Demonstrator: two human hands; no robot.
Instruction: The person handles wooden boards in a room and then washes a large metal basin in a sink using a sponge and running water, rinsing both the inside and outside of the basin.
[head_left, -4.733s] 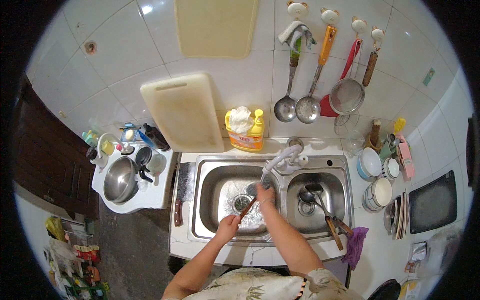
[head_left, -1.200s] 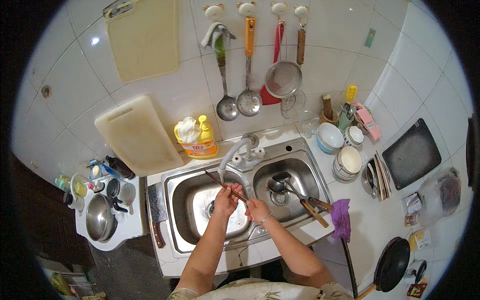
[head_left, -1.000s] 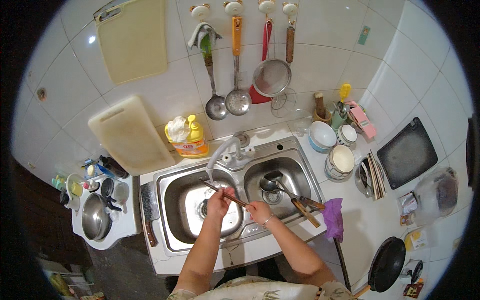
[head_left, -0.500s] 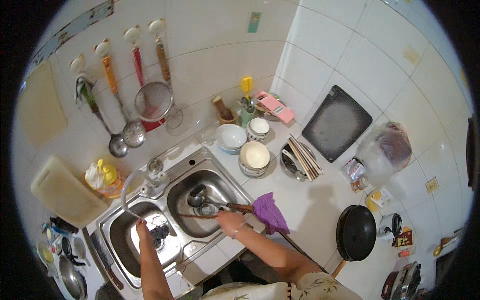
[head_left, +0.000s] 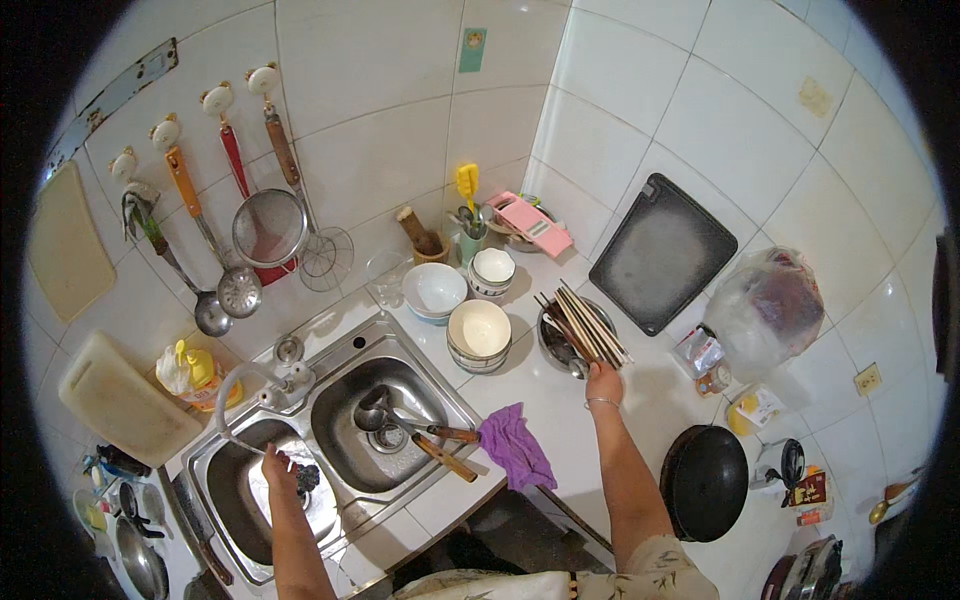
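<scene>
Over the left basin of the double steel sink, my left hand is closed on the end of the faucet hose. A dark scrubber or rag lies beside it in that basin. My right hand is at the near rim of a metal bowl, its fingers closed on dark brown chopsticks. Pale chopsticks lean across the same bowl. In the right basin rest a ladle and another wooden-handled utensil, their handles over the sink's edge.
A purple cloth lies right of the sink. Stacked bowls and a white bowl stand behind. Black pans are at the right, a dark board leans on the wall, and utensils such as a strainer hang at left.
My right hand has moved from the right basin to the metal bowl, carrying the brown chopsticks over there. My left hand stays at the hose end. The view has shifted slightly.
</scene>
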